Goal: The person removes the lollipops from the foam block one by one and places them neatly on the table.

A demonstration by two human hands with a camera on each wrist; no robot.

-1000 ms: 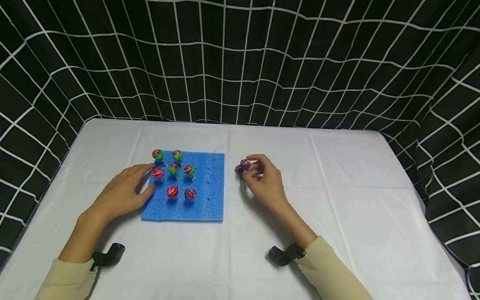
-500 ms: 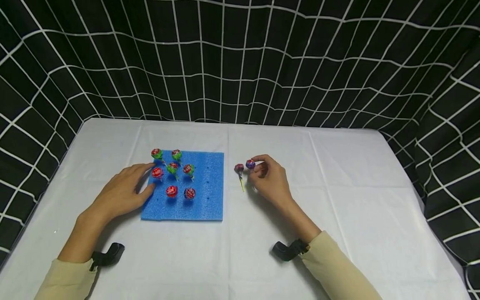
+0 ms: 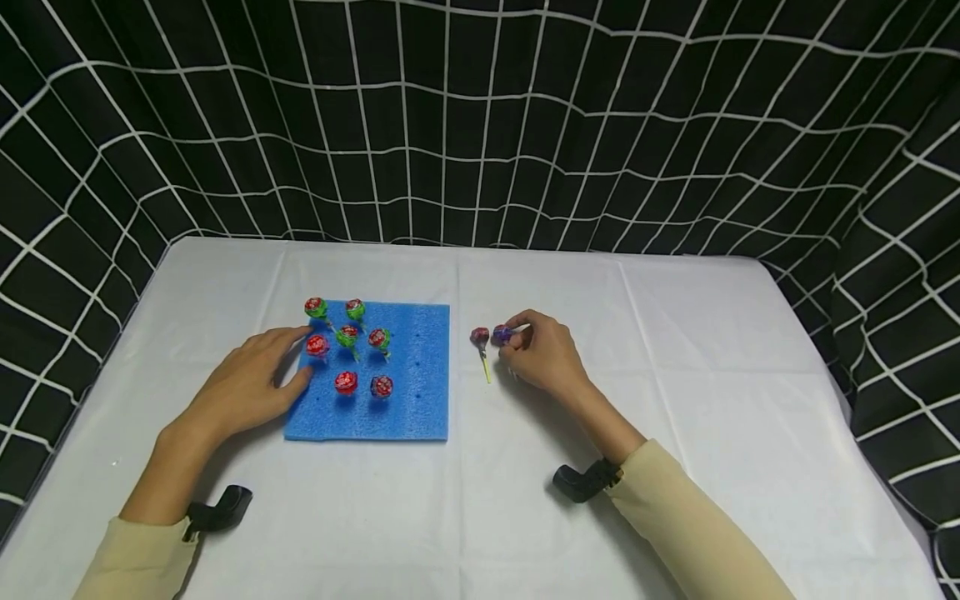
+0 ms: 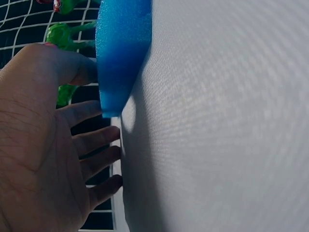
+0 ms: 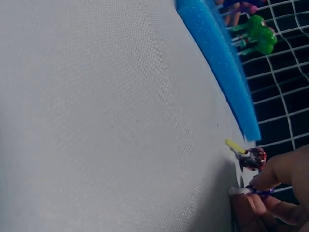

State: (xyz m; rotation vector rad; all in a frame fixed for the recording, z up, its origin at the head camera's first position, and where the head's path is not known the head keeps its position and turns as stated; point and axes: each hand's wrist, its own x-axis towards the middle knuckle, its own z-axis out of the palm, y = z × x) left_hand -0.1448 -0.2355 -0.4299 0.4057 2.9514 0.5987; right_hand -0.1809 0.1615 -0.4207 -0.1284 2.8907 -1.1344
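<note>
A blue foam board (image 3: pixel 429 417) lies on the table, with several lollipops standing in its left and middle parts. Four-sided and flat, it has my left hand (image 3: pixel 243 379) at its left edge, fingers extended; in the left wrist view the thumb touches the foam (image 4: pixel 116 72). Right of the board, my right hand (image 3: pixel 549 357) pinches a purple-wrapped lollipop (image 3: pixel 500 335) low over the cloth. The right wrist view shows its white stick (image 5: pixel 240 191). Just left of it lies a dark red lollipop (image 3: pixel 480 335) with a yellow stick, apart from the hand.
Green-and-red lollipops (image 3: pixel 347 336) stand toward the board's back, red ones (image 3: pixel 346 382) nearer the front and left. Small holes (image 3: pixel 417 364) show on the board's right side. White cloth (image 3: pixel 675 333) covers the table; a black netted curtain (image 3: pixel 480 125) rises behind and beside it.
My right hand has moved slightly right and down with the purple lollipop, away from the dark red one, which now lies fully in sight. My left hand has stayed put.
</note>
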